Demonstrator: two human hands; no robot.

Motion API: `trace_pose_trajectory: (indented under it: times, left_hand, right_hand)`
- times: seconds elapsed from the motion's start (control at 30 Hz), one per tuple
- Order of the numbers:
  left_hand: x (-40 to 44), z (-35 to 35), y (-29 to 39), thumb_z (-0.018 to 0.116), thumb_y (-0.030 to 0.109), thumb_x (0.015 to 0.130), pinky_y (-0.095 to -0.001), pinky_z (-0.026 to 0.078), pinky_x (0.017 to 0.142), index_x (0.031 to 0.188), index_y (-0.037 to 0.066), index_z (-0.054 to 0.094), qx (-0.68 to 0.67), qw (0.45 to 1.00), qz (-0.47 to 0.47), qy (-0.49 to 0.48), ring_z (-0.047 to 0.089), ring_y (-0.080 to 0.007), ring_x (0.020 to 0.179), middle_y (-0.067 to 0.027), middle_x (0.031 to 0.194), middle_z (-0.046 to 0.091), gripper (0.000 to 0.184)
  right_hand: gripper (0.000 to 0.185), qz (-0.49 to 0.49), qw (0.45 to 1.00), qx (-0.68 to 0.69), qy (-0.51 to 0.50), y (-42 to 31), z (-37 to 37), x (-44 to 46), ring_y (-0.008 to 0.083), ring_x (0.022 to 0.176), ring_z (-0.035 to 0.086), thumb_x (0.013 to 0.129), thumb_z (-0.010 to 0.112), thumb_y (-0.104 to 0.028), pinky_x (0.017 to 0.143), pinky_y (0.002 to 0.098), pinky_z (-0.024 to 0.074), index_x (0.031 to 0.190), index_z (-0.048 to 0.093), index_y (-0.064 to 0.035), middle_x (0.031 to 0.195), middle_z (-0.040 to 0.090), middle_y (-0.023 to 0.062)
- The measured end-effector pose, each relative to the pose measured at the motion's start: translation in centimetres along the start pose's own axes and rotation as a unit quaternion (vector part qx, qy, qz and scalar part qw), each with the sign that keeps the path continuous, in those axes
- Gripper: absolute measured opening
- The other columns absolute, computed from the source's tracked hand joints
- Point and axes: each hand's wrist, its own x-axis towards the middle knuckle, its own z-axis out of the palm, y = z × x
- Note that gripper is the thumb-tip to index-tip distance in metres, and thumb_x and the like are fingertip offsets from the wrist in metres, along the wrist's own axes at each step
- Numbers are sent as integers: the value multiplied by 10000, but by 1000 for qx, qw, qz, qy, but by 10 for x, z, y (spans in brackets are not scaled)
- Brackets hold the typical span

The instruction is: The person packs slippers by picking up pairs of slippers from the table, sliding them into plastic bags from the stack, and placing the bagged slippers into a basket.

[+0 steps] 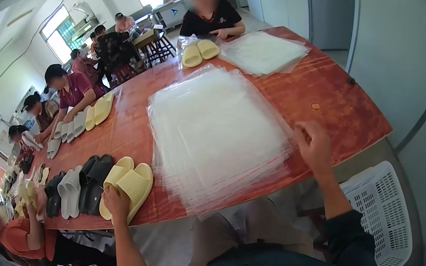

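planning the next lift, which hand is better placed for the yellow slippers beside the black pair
Left, most likely: the left hand is at those yellow slippers, fingers on them, while the right hand is across the bags, near their opposite edge.

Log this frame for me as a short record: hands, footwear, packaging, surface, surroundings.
Left hand: on the yellow slides near the table edge; firmness of grip unclear
Right hand: fingers curled, beside the large stack of clear plastic bags; contact unclear
Footwear beside the yellow slides: black slides, then grey slides
Packaging: the large stack, plus a smaller bag stack farther off
Surface: reddish-brown table
Surroundings: white perforated basket at right; co-worker across the table
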Motion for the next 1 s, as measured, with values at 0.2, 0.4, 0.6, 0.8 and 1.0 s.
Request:
trace_pose_trajectory:
  times: [0.2, 0.4, 0.6, 0.8, 1.0]
  left_hand:
    - [4, 8, -1, 497, 85, 895, -512, 419, 891, 1131, -73, 577, 29, 999, 3, 19, 517, -455, 1013, -227, 1101, 575, 295]
    - [4, 11, -10, 474, 65, 906, -503, 420, 939, 1299, -102, 518, 56, 998, -7, -5, 514, -461, 1067, -256, 1204, 574, 430]
    - [3, 15, -13, 466, 49, 910, -502, 425, 941, 1263, -97, 533, 56, 998, 13, 27, 514, -467, 1065, -260, 1241, 565, 388]
    - [1, 2, 5, 477, 64, 918, -508, 433, 935, 1089, -61, 564, 65, 998, -7, -12, 516, -459, 1085, -232, 1236, 576, 229]
    - [3, 4, 7, 446, 52, 929, -507, 439, 929, 1152, -58, 556, 52, 999, -8, 2, 528, -460, 1073, -232, 1210, 573, 272]
  right_hand:
    - [216, -79, 965, -238, 79, 53, 17, 27, 328, 1059, 594, 872, 695, -129, 901, 414, 497, 1062, 681, -27, 1076, 631, 142]
    - [206, -82, 977, -197, 21, 56, 14, 29, 341, 1021, 583, 855, 704, -125, 881, 425, 496, 1039, 687, -34, 1041, 613, 128]
    - [190, -96, 976, -190, 33, 57, 17, 31, 321, 1003, 576, 844, 714, -147, 869, 431, 491, 1003, 686, -49, 1021, 602, 117]
    - [163, -122, 975, -180, 40, 59, 13, 24, 333, 1008, 587, 856, 692, -102, 872, 423, 495, 1001, 690, -28, 1019, 618, 128]
    - [136, -125, 976, -168, 62, 64, 16, 24, 339, 998, 596, 867, 670, -103, 873, 419, 495, 972, 690, -19, 1015, 626, 138]
